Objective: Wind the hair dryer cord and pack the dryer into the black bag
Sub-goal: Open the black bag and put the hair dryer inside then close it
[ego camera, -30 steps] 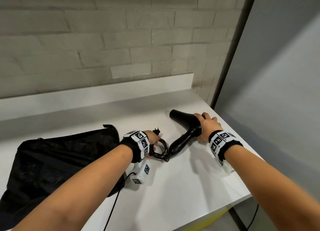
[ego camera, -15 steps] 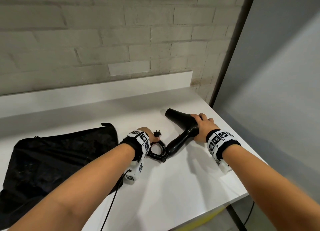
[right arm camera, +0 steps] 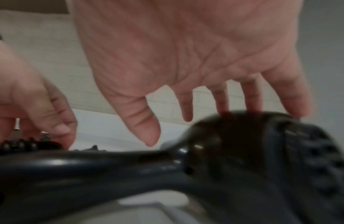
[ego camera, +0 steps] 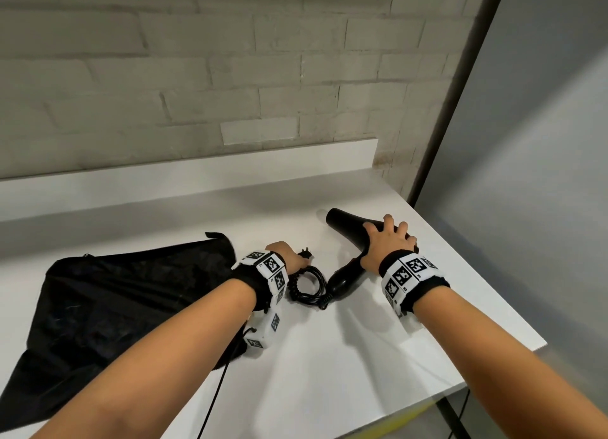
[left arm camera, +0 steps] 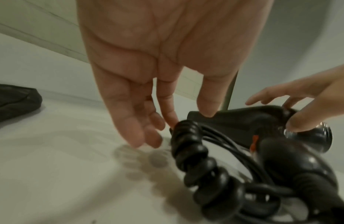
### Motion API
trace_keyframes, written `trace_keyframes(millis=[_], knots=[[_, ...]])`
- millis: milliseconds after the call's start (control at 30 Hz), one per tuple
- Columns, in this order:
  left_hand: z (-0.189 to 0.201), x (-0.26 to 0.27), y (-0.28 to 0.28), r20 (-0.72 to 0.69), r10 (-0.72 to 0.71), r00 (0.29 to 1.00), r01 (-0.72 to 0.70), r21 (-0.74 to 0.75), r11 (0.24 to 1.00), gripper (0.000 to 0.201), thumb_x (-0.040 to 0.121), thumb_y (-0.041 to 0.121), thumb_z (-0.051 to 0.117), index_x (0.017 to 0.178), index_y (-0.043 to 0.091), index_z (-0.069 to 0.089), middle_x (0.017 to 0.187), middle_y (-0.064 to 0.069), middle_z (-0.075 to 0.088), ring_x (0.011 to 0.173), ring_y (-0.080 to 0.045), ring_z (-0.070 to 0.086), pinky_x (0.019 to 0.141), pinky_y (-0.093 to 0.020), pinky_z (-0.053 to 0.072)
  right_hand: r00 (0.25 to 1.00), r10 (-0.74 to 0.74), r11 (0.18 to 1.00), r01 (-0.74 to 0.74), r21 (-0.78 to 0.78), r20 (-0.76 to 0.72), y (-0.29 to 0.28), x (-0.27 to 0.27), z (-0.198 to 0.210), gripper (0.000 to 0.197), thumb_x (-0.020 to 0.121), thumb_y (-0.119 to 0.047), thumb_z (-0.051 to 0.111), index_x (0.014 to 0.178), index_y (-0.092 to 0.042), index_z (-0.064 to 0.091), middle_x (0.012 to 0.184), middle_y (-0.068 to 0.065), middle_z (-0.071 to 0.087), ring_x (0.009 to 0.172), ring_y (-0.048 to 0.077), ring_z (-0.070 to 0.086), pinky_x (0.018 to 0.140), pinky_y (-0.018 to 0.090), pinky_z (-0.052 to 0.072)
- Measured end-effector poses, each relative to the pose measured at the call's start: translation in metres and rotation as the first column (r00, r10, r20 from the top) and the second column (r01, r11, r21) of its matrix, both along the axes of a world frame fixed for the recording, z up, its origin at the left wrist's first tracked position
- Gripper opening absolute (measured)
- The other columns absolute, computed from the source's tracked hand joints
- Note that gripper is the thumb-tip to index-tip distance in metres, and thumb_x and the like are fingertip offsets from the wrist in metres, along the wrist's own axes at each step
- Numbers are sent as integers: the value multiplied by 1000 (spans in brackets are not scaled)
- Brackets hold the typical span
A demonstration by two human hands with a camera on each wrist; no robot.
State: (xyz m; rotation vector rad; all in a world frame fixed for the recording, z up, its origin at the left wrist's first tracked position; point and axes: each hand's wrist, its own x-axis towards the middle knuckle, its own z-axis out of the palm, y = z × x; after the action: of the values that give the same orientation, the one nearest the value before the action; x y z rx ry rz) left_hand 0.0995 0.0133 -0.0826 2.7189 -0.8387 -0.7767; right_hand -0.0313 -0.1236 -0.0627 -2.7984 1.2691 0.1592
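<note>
the hair dryer (ego camera: 348, 241) lies on its side on the white tabletop (ego camera: 329, 356), nozzle toward the brick wall (ego camera: 230, 76); the right hand (ego camera: 386, 244) rests on its body, fingers (right arm camera: 294, 97) spread and straight, likely to steady it. the left hand (left arm camera: 163, 60), fingers apart and relaxed, hovers at the wound cord (ego camera: 307, 282), holding nothing. the black bag (ego camera: 115, 300) lies flat to the left, not yet packed.

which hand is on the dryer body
The right hand: its spread fingers rest on the dryer body. The left hand is over the wound cord.
</note>
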Motion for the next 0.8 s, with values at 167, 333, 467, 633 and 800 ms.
trace_keyframes(millis=[167,333,467,633,800], knots=[[18,11,34,19,-78,997,78,1,997,45,89,43,50,108,5,65,115,-12,65,109,-28,58,77,-28,48,993,110,993,-109,-42,46,39,22,15,59,78,-31,54,132,-19,36,136,12,32,124,38,30,102,52,33],[34,31,93,212,-196,957,159,181,971,49,88,44,48,118,8,60,124,-10,61,117,-25,55,97,-30,44,935,296,942,-320,101,197,79,55,25,44,83,-31,53,124,-16,47,132,10,42,119,32,42,96,42,42],[44,62,143,267,-170,949,92,280,956,52,87,48,50,124,12,56,127,-7,59,118,-24,54,95,-30,43,859,440,824,-502,264,260,111,86,26,37,83,-29,54,119,-17,53,126,7,51,112,24,52,95,34,44],[34,109,197,335,-97,937,-66,442,895,66,82,52,53,140,23,37,139,-8,41,128,-31,44,101,-40,41,799,562,732,-600,323,212,144,123,17,34,87,-22,51,120,-15,53,125,10,53,111,25,52,93,29,39],[10,150,235,374,-7,927,-149,386,910,76,82,41,58,147,24,22,150,-11,25,136,-35,30,110,-45,33,787,581,711,-614,342,207,167,165,8,41,88,-13,48,129,-16,45,136,8,48,123,25,47,103,32,36]])
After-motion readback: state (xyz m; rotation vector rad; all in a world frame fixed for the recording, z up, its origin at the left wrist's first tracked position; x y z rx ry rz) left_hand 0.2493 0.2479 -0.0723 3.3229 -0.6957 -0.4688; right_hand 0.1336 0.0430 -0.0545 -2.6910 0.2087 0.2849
